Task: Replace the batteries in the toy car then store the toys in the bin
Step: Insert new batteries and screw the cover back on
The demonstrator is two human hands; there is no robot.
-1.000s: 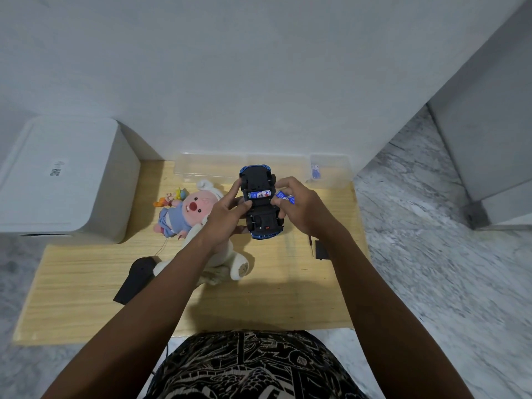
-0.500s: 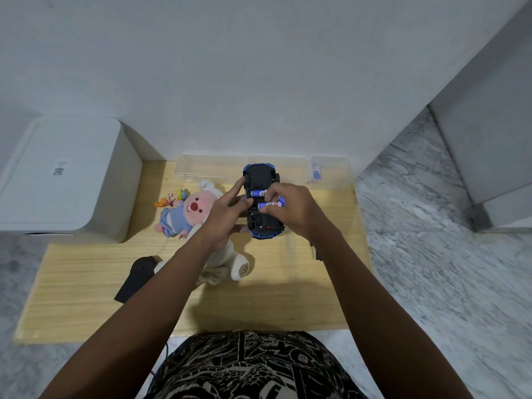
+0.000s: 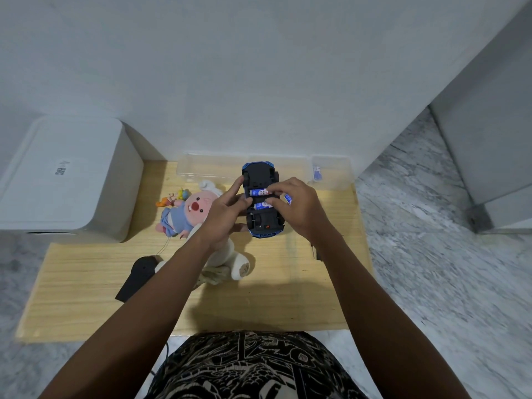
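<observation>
Counted: one upturned toy car [image 3: 260, 180], three blue batteries [image 3: 258, 192], two plush toys [image 3: 187, 214], two clear plastic boxes [image 3: 210, 168], one white bin [image 3: 66, 180], one black remote [image 3: 135, 279], two hands [image 3: 223, 214].

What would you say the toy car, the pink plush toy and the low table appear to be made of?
Toy car: apparently hard plastic, a matte black underside with a glossy blue body rim. Pink plush toy: soft fabric, judging by its fuzzy, rounded surface. Low table: light wood or wood-look laminate, with straight grain lines and a dull finish.
</observation>
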